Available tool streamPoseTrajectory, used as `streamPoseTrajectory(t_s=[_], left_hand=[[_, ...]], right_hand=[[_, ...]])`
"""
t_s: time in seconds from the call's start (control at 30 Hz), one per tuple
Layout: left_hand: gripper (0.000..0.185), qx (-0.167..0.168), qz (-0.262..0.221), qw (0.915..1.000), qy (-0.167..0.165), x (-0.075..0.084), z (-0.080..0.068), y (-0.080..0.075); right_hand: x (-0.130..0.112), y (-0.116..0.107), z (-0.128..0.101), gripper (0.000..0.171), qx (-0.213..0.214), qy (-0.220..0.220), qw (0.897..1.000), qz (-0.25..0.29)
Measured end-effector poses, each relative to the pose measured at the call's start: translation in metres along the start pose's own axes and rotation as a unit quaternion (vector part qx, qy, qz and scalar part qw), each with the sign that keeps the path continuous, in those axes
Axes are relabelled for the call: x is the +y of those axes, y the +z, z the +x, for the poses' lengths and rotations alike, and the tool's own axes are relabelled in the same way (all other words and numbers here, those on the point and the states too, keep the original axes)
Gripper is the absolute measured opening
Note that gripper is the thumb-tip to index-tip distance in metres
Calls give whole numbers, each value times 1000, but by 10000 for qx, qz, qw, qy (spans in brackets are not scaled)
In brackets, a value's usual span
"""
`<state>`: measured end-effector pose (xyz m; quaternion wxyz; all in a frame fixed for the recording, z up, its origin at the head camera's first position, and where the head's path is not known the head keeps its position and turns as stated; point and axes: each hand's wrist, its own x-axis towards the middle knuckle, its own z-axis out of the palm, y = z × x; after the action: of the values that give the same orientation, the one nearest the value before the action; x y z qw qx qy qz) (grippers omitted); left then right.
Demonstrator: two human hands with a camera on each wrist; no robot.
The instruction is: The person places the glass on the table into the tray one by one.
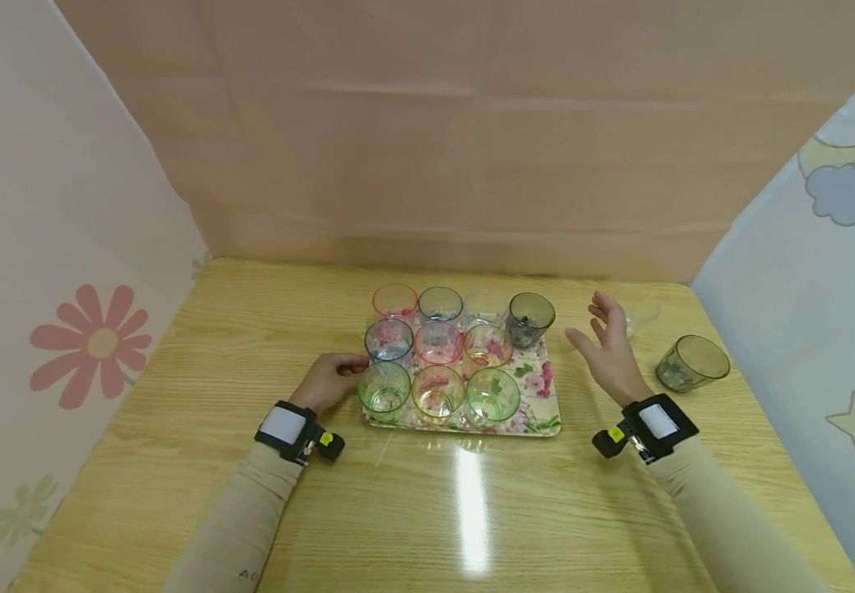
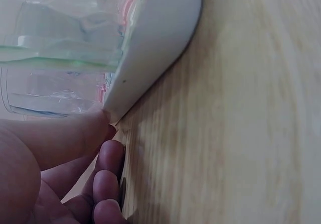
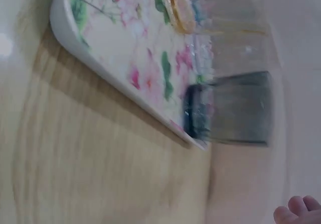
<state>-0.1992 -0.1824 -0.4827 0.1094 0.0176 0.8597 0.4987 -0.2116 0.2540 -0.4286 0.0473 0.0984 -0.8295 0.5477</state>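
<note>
Hands beside my floral tray (image 1: 542,387) of coloured glasses.
My left hand (image 1: 331,380) grips the tray's edge; my right hand (image 1: 607,350) hovers open.

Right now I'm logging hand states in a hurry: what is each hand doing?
Left hand: fingers curled at the left edge of the floral rectangular tray, gripping it.
Right hand: open, holding nothing, raised beside the tray.

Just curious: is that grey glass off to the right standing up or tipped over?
Tipped: the grey glass lies on its side on the table, mouth facing up-right.
</note>
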Motion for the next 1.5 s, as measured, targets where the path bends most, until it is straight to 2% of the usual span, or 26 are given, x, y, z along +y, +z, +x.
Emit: streamPoseTrajectory(t_s=[0.1, 0.23, 0.43, 0.57, 0.67, 0.77, 0.87, 0.97, 1.03, 1.17, 1.33, 1.5], left_hand=[[30, -2, 8, 10000, 9, 1, 1, 0], [30, 61, 24, 10000, -25, 2, 1, -2], [30, 9, 5, 10000, -12, 2, 0, -1], [30, -7, -50, 10000, 35, 0, 0, 0], [29, 43, -36, 10000, 62, -2, 2, 0], [29, 40, -39, 10000, 56, -4, 1, 1], [29, 27, -37, 10000, 31, -5, 0, 2], [29, 31, -27, 10000, 52, -4, -1, 2], [29, 46, -13, 10000, 57, -3, -1, 2], [29, 58, -27, 10000, 35, -2, -1, 1], [29, 55, -64, 9999, -80, -1, -2, 2], [30, 53, -96, 9999, -105, -1, -2, 2]], right_hand=[[-6, -16, -3, 77, 423, -296, 9987, 10], [-10, -43, -2, 71, 1424, -410, 9887, 211], [3, -92, -1, 60, 2738, 218, 9615, 120], [25, -126, -6, 60, 3201, 906, 9407, 665], [48, -140, -17, 68, 2938, 1316, 9388, 1222], [71, -141, -32, 75, 2500, 1558, 9462, 1338], [87, -136, -46, 78, 2182, 1676, 9540, 1188], [96, -129, -53, 82, 1992, 1413, 9567, 1584], [102, -126, -55, 85, 1829, 1162, 9617, 1681], [108, -121, -58, 93, 1612, 816, 9634, 1982], [113, -117, -60, 101, 1568, 716, 9630, 2072], [113, -115, -59, 97, 1580, 838, 9678, 1769]])
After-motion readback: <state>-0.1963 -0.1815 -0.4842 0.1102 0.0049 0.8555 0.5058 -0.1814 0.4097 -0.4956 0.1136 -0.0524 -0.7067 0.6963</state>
